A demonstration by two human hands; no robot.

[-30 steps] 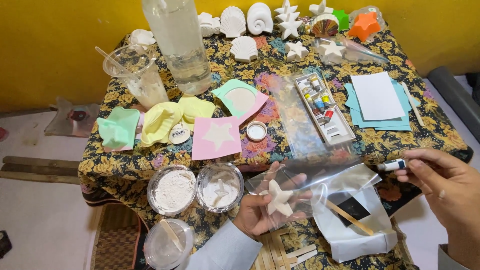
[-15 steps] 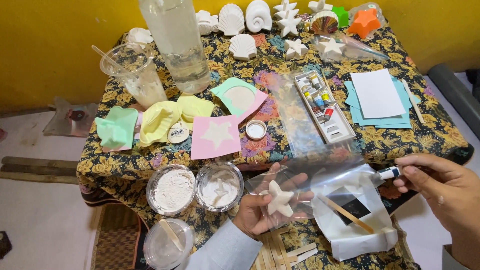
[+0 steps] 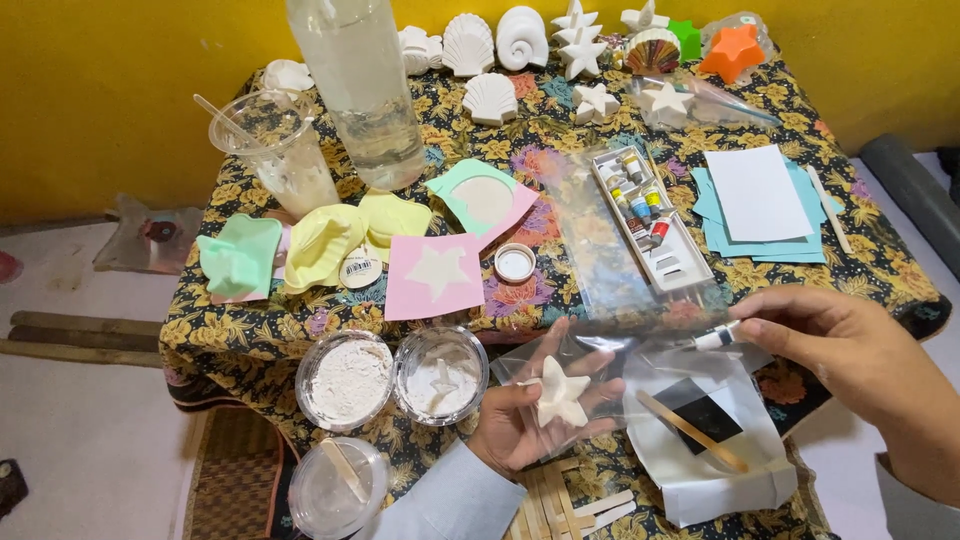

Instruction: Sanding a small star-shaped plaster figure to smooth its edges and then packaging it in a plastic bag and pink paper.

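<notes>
My left hand (image 3: 520, 420) holds a white plaster starfish (image 3: 561, 393) inside a clear plastic bag (image 3: 640, 360), palm up, near the table's front edge. My right hand (image 3: 850, 350) pinches a small white tube with a dark tip (image 3: 718, 337) just right of the bag's upper edge. Under the bag lies a white paper bag (image 3: 740, 470) with a black square and a wooden stick (image 3: 690, 430) on it.
On the floral tablecloth (image 3: 550, 130) stand two round tubs of white powder (image 3: 345, 380), a lidded tub (image 3: 335, 485), coloured moulds (image 3: 435, 272), a paint-tube tray (image 3: 650, 215), a tall clear bottle (image 3: 360, 90), a plastic cup (image 3: 270, 150), blue and white paper (image 3: 760, 200), and plaster shells at the back.
My right hand has moved left and slightly down with the small tube, closer to the bag. My left hand keeps the starfish almost still.
</notes>
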